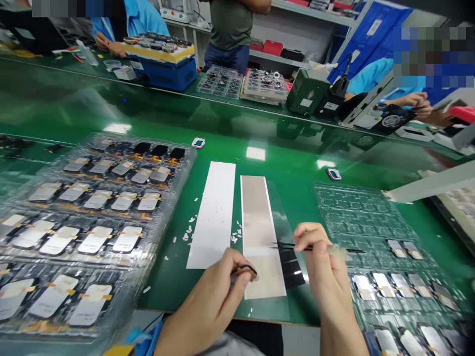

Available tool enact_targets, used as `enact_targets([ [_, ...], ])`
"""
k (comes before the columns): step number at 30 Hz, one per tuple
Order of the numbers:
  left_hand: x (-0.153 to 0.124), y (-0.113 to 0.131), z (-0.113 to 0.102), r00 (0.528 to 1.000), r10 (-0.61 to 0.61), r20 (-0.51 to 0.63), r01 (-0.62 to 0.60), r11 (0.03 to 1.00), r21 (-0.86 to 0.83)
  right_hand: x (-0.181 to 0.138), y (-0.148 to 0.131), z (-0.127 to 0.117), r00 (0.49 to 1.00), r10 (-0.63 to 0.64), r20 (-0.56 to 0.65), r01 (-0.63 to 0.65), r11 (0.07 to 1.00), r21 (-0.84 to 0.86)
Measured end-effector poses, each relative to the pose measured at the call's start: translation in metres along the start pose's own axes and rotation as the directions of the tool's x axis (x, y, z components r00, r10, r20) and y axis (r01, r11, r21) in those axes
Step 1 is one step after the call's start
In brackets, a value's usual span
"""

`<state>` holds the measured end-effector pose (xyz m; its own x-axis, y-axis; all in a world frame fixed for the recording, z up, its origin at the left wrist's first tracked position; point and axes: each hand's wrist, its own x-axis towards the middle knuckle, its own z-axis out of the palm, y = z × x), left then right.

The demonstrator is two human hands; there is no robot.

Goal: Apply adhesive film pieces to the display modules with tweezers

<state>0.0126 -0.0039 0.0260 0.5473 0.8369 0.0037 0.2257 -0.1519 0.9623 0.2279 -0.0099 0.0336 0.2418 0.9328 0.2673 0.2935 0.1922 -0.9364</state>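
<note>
My left hand is pinched round a small display module, seen almost edge-on, with a dark rim and a bit of orange. Black tweezers lie in the grip of my right hand, their tips pointing left over a beige adhesive sheet; something pale and translucent is wrapped near their back end. The sheet's lower part sits just behind my left fingertips. Beside it lies a long white strip with tiny reddish slivers on it. Black film pieces lie between the sheet and my right hand.
A clear tray on the left holds rows of display modules. Another clear tray on the right carries several modules. White scraps litter the green mat. Two small framed parts lie farther back. Beyond the raised ledge, people stand or work near a blue box.
</note>
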Motion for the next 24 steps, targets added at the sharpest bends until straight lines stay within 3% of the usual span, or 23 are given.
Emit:
enact_targets([
  [3, 0.000, 0.003, 0.008, 0.980, 0.170, 0.104, -0.189, 0.958, 0.216, -0.015, 0.014, -0.016, 0.993, 0.075, -0.089, -0.075, 0.997, -0.001],
  [6, 0.007, 0.003, 0.017, 0.949, 0.247, 0.197, -0.304, 0.882, 0.360, -0.029, 0.020, -0.021, 0.988, 0.148, -0.049, -0.146, 0.988, 0.041],
  [15, 0.013, -0.003, 0.027, 0.870, 0.279, 0.407, -0.485, 0.639, 0.597, -0.042, 0.026, -0.016, 0.982, 0.151, -0.111, -0.134, 0.981, 0.143],
  [24, 0.011, -0.010, 0.035, 0.858, 0.327, 0.396, -0.513, 0.562, 0.649, -0.044, 0.029, -0.019, 0.979, 0.174, -0.105, -0.159, 0.978, 0.139],
])
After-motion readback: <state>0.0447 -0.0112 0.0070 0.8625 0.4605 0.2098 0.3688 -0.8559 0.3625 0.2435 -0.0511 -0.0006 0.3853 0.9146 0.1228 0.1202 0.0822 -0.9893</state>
